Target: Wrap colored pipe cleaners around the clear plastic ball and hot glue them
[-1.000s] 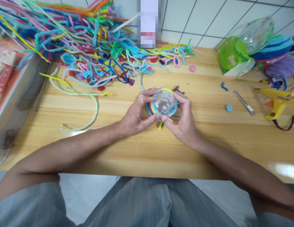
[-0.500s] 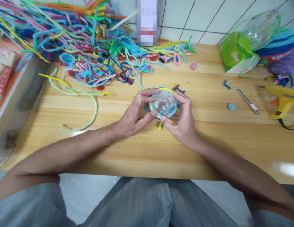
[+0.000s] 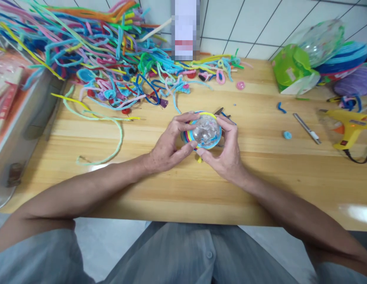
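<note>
Between my hands is a clear plastic ball (image 3: 205, 130) with rings of coloured pipe cleaner, blue, yellow and pink, wrapped around it. My left hand (image 3: 174, 140) is closed on its left side, thumb at the near rim and fingers at the far rim. My right hand (image 3: 226, 148) grips the right side, thumb and fingertips on the rim. Scissors (image 3: 220, 111) lie just behind the ball, partly hidden by it and my right fingers. A small yellow piece (image 3: 200, 159) shows below the ball's near edge.
Tangled pipe cleaners (image 3: 112, 59) cover the back left, near an open case (image 3: 32, 118). Loose yellow and mint strands (image 3: 121, 136) lie left of my hands. To the right are a utility knife (image 3: 306, 128), a yellow glue gun (image 3: 345, 126) and a green packet (image 3: 292, 69).
My right thumb has shifted slightly left along the near rim. The ball is turned a little, and less of the yellow piece under it shows. The camera view has shifted slightly.
</note>
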Tool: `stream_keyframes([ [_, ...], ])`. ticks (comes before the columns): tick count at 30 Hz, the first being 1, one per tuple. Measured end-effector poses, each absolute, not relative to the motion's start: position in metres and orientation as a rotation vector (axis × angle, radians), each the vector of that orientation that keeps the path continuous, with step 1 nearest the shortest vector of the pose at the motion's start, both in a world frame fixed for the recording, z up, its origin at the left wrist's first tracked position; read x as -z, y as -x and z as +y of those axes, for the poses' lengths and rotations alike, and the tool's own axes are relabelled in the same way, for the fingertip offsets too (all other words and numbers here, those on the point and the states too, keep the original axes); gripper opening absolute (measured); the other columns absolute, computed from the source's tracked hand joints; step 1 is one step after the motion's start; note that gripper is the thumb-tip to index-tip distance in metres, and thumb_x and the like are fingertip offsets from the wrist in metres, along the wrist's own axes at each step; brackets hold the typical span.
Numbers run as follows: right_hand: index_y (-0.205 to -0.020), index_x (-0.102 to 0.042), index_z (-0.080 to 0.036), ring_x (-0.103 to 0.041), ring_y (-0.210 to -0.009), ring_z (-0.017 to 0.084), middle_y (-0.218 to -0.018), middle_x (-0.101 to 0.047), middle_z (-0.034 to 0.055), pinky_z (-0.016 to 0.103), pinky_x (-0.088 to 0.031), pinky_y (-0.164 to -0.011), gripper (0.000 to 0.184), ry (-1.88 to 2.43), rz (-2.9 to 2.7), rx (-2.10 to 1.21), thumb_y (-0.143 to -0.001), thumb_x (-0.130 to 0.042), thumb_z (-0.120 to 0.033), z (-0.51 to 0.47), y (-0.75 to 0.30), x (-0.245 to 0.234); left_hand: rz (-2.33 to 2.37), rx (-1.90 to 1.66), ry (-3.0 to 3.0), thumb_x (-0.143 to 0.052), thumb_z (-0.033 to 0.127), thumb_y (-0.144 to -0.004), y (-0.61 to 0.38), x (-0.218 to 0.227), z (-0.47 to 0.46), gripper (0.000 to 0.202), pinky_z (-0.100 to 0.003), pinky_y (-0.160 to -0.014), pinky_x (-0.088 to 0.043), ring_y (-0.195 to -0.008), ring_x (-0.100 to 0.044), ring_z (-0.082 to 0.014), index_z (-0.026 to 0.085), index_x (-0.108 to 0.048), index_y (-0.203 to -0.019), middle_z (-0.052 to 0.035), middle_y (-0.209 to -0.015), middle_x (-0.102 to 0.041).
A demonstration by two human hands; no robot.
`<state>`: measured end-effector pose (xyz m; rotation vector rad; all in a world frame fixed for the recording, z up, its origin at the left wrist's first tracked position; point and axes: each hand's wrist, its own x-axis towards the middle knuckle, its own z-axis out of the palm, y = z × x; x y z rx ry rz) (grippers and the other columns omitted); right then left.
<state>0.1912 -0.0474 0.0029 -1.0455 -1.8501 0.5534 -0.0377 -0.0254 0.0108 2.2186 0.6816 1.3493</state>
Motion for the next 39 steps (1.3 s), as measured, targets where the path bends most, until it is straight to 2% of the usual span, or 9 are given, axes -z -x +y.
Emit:
stream_keyframes([
  [7, -0.157, -0.039, -0.029, -0.049, -0.158, 0.040, -0.161, -0.049, 0.0185, 0.067, -0.046, -0.130, 0.084, 1.025, -1.804, -0.505, -0.090, -0.086, -0.049, -0.047, -0.186, 0.000, 0.670, -1.345, -2.209, -0.071, 0.032, -0.108, 0.039, -0.010, -0.025, 0.048, -0.061, -0.133, -0.048, -0.156, -0.058, -0.0313, 0.032, -0.052, -0.151, -0.0147, -0.158, -0.063],
  [11, -0.156, -0.038, -0.029, -0.048, -0.159, 0.039, -0.162, -0.049, 0.0188, 0.067, -0.048, -0.128, 0.084, 1.045, -1.816, -0.525, -0.090, -0.085, -0.050, -0.047, -0.186, 0.000, 0.664, -1.327, -2.176, -0.065, 0.033, -0.111, 0.040, -0.010, -0.024, 0.042, -0.060, -0.132, -0.048, -0.157, -0.058, -0.0310, 0.034, -0.054, -0.151, -0.0125, -0.159, -0.063],
  [18, -0.159, -0.038, -0.029, -0.046, -0.161, 0.040, -0.163, -0.048, 0.0187, 0.068, -0.046, -0.131, 0.089, 1.015, -1.834, -0.555, -0.089, -0.087, -0.053, -0.045, -0.192, -0.002, 0.680, -1.359, -2.151, -0.068, 0.033, -0.110, 0.040, -0.009, -0.025, 0.041, -0.058, -0.133, -0.048, -0.156, -0.058, -0.0296, 0.032, -0.057, -0.150, -0.0124, -0.157, -0.065],
  [23, -0.159, -0.040, -0.032, -0.046, -0.161, 0.040, -0.165, -0.049, 0.0164, 0.069, -0.048, -0.129, 0.081, 1.009, -1.920, -0.647, -0.093, -0.083, -0.052, -0.042, -0.205, -0.006, 0.693, -1.338, -2.156, -0.066, 0.033, -0.111, 0.041, -0.008, -0.025, 0.039, -0.059, -0.132, -0.048, -0.157, -0.057, -0.0294, 0.032, -0.056, -0.149, -0.0127, -0.157, -0.063],
  [27, -0.159, -0.041, -0.033, -0.046, -0.161, 0.039, -0.164, -0.049, 0.0160, 0.069, -0.049, -0.128, 0.081, 1.000, -1.898, -0.643, -0.092, -0.084, -0.050, -0.042, -0.205, -0.007, 0.691, -1.340, -2.165, -0.070, 0.033, -0.109, 0.041, -0.008, -0.024, 0.041, -0.059, -0.131, -0.049, -0.156, -0.058, -0.0297, 0.031, -0.055, -0.147, -0.0138, -0.156, -0.063],
  [34, -0.161, -0.044, -0.034, -0.043, -0.164, 0.039, -0.167, -0.049, 0.0146, 0.069, -0.045, -0.132, 0.074, 0.934, -1.921, -0.695, -0.098, -0.078, -0.051, -0.038, -0.212, -0.005, 0.690, -1.348, -2.184, -0.072, 0.032, -0.108, 0.042, -0.008, -0.024, 0.043, -0.059, -0.130, -0.050, -0.155, -0.059, -0.0297, 0.030, -0.055, -0.147, -0.0147, -0.156, -0.063],
  [39, -0.162, -0.045, -0.033, -0.043, -0.164, 0.040, -0.167, -0.050, 0.0150, 0.070, -0.044, -0.132, 0.079, 0.939, -1.909, -0.701, -0.096, -0.080, -0.058, -0.036, -0.213, -0.001, 0.729, -1.331, -2.160, -0.071, 0.033, -0.109, 0.043, -0.007, -0.024, 0.041, -0.059, -0.131, -0.050, -0.156, -0.058, -0.0287, 0.031, -0.055, -0.146, -0.0136, -0.157, -0.063],
])
